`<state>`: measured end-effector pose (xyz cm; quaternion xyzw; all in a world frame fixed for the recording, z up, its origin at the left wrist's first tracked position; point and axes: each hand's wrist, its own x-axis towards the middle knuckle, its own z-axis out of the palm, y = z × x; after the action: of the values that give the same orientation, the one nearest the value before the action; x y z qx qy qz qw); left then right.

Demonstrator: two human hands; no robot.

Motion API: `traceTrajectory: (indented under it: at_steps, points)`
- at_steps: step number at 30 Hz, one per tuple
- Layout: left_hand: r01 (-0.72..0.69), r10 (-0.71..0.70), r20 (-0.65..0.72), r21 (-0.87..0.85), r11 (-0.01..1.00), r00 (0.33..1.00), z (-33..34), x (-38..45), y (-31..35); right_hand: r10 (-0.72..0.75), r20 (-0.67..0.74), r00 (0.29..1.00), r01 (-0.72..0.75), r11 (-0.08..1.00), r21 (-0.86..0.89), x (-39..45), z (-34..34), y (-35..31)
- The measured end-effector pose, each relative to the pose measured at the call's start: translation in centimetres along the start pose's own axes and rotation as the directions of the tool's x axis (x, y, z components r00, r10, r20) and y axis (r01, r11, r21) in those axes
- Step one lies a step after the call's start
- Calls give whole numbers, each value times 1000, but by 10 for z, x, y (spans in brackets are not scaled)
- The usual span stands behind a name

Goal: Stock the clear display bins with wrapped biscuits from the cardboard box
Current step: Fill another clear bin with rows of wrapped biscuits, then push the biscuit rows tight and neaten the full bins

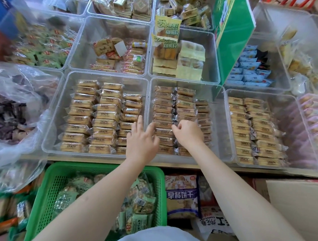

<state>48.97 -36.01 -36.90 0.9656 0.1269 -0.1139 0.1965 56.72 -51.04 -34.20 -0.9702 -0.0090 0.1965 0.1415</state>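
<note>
The wrapped biscuits (174,117) lie in tight rows inside the middle clear bin (218,128) at the front of the desk (176,166), filling its left and centre; a bare strip of bin floor runs along its right wall. The right hand (187,132) rests on the near rows with fingers curled, thumb and forefinger pinching a wrapper edge. The left hand (141,140) straddles the wall between this bin and the left bin (49,138), fingers straight and spread, fingertips touching packets on both sides. The two hands are apart, with a narrow gap between them.

The left bin holds three rows of the same tan packets (96,120), the third row shorter, leaving open floor at its far right corner. The right bin (232,153) carries two full rows (251,129) set against its left wall, with clear floor on its right side.

Behind, the far bins are partly filled: one with mixed orange-wrapped cakes (120,55), one with yellow packs (180,57). A green sign board (233,33) stands tilted against the bin edge at the right rear. A crumpled plastic bag (10,114) presses against the left bin's outer wall.

Below the desk edge, a green basket (44,207) of green packets sits just beside a blue biscuit bag (181,195). The cardboard box (299,205) shows a flap at lower right.
</note>
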Motion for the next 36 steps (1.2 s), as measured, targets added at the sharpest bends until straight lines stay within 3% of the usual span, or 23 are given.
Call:
traceTrajectory:
  at_steps: [3,7,10,17,25,36]
  points:
    - [0,0,-37,21,1000,999,0,-3,1,35,78,996,-40,998,53,-6,8,5]
    - [47,-44,-41,92,995,998,-5,-4,4,122,69,990,-137,947,291,-4,15,11]
    - [70,-69,-12,186,980,998,-13,3,10,121,72,990,-139,933,333,-5,16,14]
    - [56,-55,-10,226,973,998,-14,26,13,113,109,988,-142,941,308,-4,14,15]
    - [-22,44,-166,129,991,985,0,14,8,84,124,989,-115,956,270,-2,15,14]
    - [52,-26,-153,169,984,988,0,19,12,139,81,987,-146,985,92,0,15,-1]
